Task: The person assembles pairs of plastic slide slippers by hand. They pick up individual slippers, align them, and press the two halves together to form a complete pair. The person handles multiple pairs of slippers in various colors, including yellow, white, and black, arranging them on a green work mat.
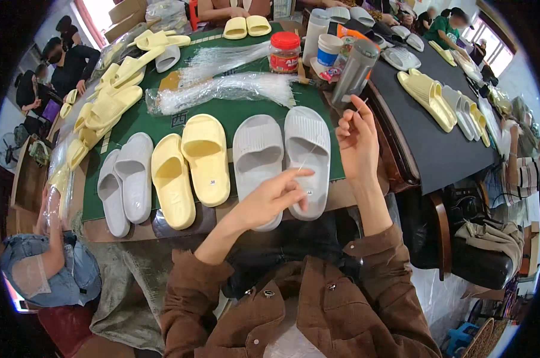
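Note:
A pair of grey ribbed slide slippers lies at the table's front edge before me. My left hand hovers over this pair with its fingers apart, partly hiding both slippers. A thin clear plastic strand shows above the right slipper, near my left fingertips; where its ends lie I cannot make out. Raised to the right of the pair, my right hand pinches a fine clear strand between thumb and fingertips. Left of the grey pair are a yellow pair and a smaller grey pair.
Bundles of clear plastic strands lie on the green mat. Behind stand a red-lidded jar, a cup and a grey flask. Yellow slippers pile up at left. A dark table holds more slippers; co-workers sit around.

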Motion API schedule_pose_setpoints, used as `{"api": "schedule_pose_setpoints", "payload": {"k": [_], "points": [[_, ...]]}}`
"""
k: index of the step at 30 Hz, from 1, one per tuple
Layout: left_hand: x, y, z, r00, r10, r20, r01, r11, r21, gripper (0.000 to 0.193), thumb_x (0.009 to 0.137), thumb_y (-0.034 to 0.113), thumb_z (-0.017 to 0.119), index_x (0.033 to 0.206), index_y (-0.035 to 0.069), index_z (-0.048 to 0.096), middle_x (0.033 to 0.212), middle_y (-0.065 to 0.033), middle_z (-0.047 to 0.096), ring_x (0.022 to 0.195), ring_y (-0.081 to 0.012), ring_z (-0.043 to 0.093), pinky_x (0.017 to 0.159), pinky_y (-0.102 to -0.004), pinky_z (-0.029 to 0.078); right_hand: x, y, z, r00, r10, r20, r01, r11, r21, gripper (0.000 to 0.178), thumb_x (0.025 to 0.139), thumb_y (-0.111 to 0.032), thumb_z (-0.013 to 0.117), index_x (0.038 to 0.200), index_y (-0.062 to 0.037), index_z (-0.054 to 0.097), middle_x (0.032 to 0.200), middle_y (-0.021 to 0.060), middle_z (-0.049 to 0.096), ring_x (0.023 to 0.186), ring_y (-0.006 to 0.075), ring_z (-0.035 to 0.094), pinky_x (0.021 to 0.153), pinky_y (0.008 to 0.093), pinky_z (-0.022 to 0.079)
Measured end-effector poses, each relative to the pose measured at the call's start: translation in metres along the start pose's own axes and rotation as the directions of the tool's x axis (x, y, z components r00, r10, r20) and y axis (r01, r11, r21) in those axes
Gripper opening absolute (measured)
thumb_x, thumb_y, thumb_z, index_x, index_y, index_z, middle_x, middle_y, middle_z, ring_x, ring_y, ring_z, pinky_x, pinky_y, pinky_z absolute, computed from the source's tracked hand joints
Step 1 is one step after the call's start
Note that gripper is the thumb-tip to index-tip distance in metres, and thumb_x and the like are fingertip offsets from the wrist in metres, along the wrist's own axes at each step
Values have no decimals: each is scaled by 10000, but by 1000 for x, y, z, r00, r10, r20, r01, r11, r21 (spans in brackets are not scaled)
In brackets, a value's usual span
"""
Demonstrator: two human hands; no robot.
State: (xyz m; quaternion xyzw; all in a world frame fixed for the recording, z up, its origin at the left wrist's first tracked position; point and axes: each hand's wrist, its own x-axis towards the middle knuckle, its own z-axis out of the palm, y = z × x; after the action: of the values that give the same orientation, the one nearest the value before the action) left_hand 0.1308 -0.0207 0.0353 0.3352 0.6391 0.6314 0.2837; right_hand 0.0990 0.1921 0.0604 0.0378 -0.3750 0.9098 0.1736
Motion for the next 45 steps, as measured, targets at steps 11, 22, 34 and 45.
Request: {"api": "schedule_pose_setpoints", "payload": {"k": [11, 22, 34, 45], "points": [[-44, 14, -72, 958, 42, -282, 136, 802, 582, 177, 946, 145, 533, 958, 13, 650, 842, -16, 632, 750, -79, 545, 680, -240, 441, 18, -6, -93, 998, -3, -64, -40, 752, -658, 312, 944, -84, 461, 1246, -24, 510, 872, 39, 629, 563, 24, 361, 486, 182, 269], [9, 9, -92, 898, 37, -439, 252, 775, 580, 170, 804, 143, 589, 761, -20, 610, 707, -121, 568, 647, -217, 548, 617, -337, 441, 45, 56, -20, 839, -11, 544, 544, 13, -839, 226, 823, -209, 644, 969, -37, 651, 956, 124, 632, 836, 332, 643, 734, 406, 517], [22, -14, -49, 862, 271, -429, 305, 398, 865, 123, 785, 123, 626, 762, 7, 590, 807, -147, 587, 781, -347, 592, 678, -429, 474, 87, 114, -7, 855, 293, 428, 518, -474, -712, 171, 778, -215, 589, 807, -99, 712, 882, 115, 677, 783, 317, 670, 684, 418, 529], [33, -25, -40, 702, 557, -445, 97, 544, 833, 157, 755, 38, 685, 773, 25, 529, 839, -65, 594, 757, -210, 586, 656, -338, 468, 71, 111, -26, 935, 18, 354, 351, 102, -931, 167, 803, -257, 632, 867, -120, 703, 782, 95, 695, 736, 284, 670, 647, 397, 509]]}}
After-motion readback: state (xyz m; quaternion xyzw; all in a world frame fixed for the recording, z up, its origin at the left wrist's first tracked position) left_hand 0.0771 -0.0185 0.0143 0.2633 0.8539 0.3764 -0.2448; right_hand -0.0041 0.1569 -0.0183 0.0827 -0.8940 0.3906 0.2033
